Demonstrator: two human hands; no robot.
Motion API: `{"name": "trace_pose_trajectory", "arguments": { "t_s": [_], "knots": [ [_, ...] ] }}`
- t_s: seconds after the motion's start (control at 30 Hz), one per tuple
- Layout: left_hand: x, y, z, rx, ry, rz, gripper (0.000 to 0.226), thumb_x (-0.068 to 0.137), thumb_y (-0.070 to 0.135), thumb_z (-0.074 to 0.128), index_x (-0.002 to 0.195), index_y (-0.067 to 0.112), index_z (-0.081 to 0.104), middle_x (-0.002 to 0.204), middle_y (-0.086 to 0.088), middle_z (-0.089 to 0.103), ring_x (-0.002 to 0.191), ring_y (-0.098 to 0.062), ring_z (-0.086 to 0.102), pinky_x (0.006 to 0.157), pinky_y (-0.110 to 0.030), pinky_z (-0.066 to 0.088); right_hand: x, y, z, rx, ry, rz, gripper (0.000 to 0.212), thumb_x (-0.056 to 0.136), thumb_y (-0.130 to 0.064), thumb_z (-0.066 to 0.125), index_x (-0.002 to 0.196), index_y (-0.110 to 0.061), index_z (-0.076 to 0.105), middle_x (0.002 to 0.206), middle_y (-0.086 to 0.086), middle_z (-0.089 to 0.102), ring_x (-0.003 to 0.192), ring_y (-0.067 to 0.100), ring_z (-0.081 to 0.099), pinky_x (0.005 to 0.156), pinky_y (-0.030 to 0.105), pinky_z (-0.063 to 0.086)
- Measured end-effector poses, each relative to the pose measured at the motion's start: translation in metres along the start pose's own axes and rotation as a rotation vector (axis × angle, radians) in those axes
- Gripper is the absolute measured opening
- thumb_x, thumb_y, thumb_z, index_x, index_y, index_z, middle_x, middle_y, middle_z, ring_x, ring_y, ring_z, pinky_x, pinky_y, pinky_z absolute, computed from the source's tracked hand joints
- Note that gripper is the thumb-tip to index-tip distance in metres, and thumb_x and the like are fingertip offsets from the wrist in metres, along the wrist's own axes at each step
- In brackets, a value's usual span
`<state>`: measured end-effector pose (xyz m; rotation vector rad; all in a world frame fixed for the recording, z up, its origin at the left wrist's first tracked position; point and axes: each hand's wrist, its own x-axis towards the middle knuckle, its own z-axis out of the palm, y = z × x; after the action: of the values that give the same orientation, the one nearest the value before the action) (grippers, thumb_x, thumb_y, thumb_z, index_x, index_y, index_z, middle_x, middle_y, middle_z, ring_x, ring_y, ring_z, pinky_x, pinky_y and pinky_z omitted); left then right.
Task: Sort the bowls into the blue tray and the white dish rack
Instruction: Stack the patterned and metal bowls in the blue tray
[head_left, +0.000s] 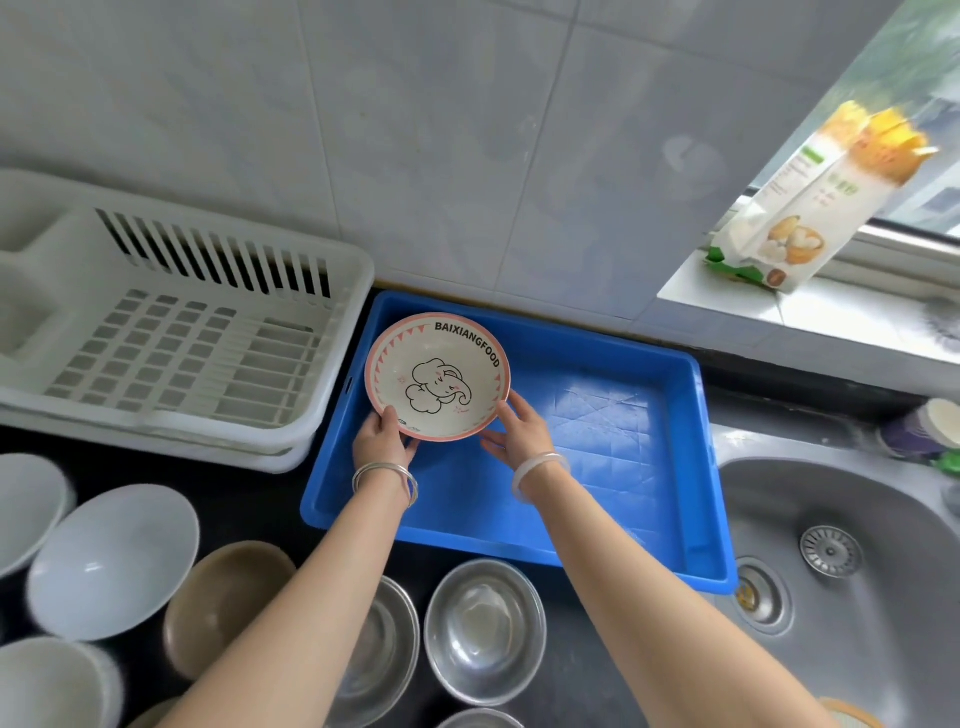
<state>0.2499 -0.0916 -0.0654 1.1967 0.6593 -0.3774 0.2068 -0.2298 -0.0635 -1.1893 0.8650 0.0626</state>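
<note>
Nearer than the hands, steel bowls (485, 631), white bowls (111, 561) and a brown bowl (223, 608) wait unsorted on the counter (260, 499). The left hand (382, 441) and right hand (519, 434) grip the elephant bowl (437, 376) by its near rim, over the blue tray (597, 441). The white dish rack (182, 353), left of them, shows no bowl, so the sorting looks barely begun.

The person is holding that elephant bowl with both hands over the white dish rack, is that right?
Not quite. The left hand and right hand do hold the elephant bowl, but over the blue tray, not the white dish rack, which stands to the tray's left. The head view shows it.
</note>
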Motion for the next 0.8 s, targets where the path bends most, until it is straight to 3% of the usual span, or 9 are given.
{"name": "trace_pose_trajectory", "arguments": {
  "t_s": [0.13, 0.27, 0.37, 0.4, 0.47, 0.53, 0.63, 0.73, 0.8],
  "knots": [
    [-0.019, -0.006, -0.001, 0.142, -0.026, 0.080, 0.034, 0.094, 0.017, 0.045, 0.127, 0.007, 0.051, 0.128, -0.011, 0.057, 0.116, -0.025, 0.055, 0.090, -0.031, 0.046, -0.010, 0.000, -0.007, -0.131, -0.074, 0.003, 0.046, 0.095, -0.040, 0.044, 0.139, -0.031, 0.035, 0.132, -0.002, 0.049, 0.107, 0.022, 0.056, 0.086, 0.032, 0.047],
    [-0.051, -0.010, -0.002, 0.241, -0.066, 0.082, 0.038, 0.094, 0.022, 0.045, 0.131, 0.013, 0.047, 0.091, 0.003, 0.055, 0.085, -0.018, 0.049, 0.075, -0.029, 0.045, -0.032, -0.005, -0.027, -0.230, -0.024, -0.083, 0.042, 0.097, -0.031, 0.039, 0.139, -0.023, 0.037, 0.138, 0.004, 0.048, 0.104, 0.022, 0.056, 0.084, 0.033, 0.045],
    [-0.088, -0.023, 0.001, 0.313, -0.138, 0.048, 0.044, 0.094, 0.020, 0.044, 0.137, 0.012, 0.040, 0.081, 0.006, 0.048, 0.070, -0.013, 0.044, 0.066, -0.024, 0.040, -0.065, -0.006, -0.061, -0.321, 0.012, -0.191, 0.035, 0.097, -0.027, 0.039, 0.131, -0.021, 0.046, 0.132, 0.007, 0.054, 0.099, 0.020, 0.058, 0.081, 0.031, 0.044],
    [-0.103, -0.029, 0.003, 0.351, -0.167, 0.046, 0.044, 0.094, 0.018, 0.045, 0.137, 0.010, 0.040, 0.083, 0.005, 0.051, 0.071, -0.012, 0.048, 0.066, -0.024, 0.041, -0.078, -0.004, -0.076, -0.355, 0.033, -0.229, 0.033, 0.097, -0.026, 0.039, 0.129, -0.020, 0.048, 0.129, 0.008, 0.057, 0.098, 0.019, 0.058, 0.080, 0.031, 0.045],
    [-0.133, -0.046, 0.006, 0.459, -0.242, 0.042, 0.043, 0.094, 0.017, 0.045, 0.136, 0.008, 0.041, 0.113, -0.008, 0.061, 0.098, -0.022, 0.059, 0.081, -0.029, 0.046, -0.107, 0.001, -0.109, -0.452, 0.087, -0.294, 0.030, 0.097, -0.025, 0.041, 0.123, -0.020, 0.054, 0.123, 0.009, 0.061, 0.097, 0.017, 0.059, 0.084, 0.032, 0.046],
    [-0.162, -0.067, 0.014, 0.587, -0.326, 0.068, 0.040, 0.093, 0.016, 0.047, 0.132, 0.007, 0.047, 0.133, -0.016, 0.053, 0.120, -0.028, 0.053, 0.099, -0.034, 0.044, -0.139, 0.010, -0.147, -0.558, 0.168, -0.332, 0.027, 0.096, -0.026, 0.044, 0.117, -0.023, 0.059, 0.115, 0.005, 0.065, 0.101, 0.017, 0.060, 0.088, 0.031, 0.046],
    [-0.204, -0.100, 0.028, 0.792, -0.461, 0.203, 0.032, 0.091, 0.013, 0.052, 0.122, 0.008, 0.058, 0.127, -0.010, 0.060, 0.112, -0.020, 0.058, 0.101, -0.027, 0.041, -0.188, 0.030, -0.209, -0.675, 0.303, -0.346, 0.024, 0.095, -0.022, 0.048, 0.114, -0.020, 0.062, 0.109, 0.002, 0.069, 0.099, 0.014, 0.061, 0.082, 0.021, 0.042],
    [-0.240, -0.132, 0.043, 0.889, -0.585, 0.279, 0.030, 0.088, 0.011, 0.056, 0.118, 0.009, 0.062, 0.121, -0.005, 0.065, 0.096, -0.007, 0.057, 0.083, -0.007, 0.036, -0.231, 0.055, -0.267, -0.764, 0.458, -0.322, 0.026, 0.093, -0.018, 0.051, 0.117, -0.016, 0.061, 0.115, 0.003, 0.067, 0.109, 0.020, 0.059, 0.091, 0.028, 0.042],
    [-0.261, -0.155, 0.050, 0.991, -0.699, 0.249, 0.033, 0.088, 0.015, 0.058, 0.120, 0.013, 0.060, 0.122, -0.003, 0.065, 0.096, -0.005, 0.057, 0.082, -0.007, 0.036, -0.254, 0.073, -0.301, -0.841, 0.546, -0.270, 0.029, 0.092, -0.015, 0.052, 0.120, -0.014, 0.059, 0.123, 0.005, 0.063, 0.116, 0.024, 0.055, 0.097, 0.032, 0.040]
  ]
}}
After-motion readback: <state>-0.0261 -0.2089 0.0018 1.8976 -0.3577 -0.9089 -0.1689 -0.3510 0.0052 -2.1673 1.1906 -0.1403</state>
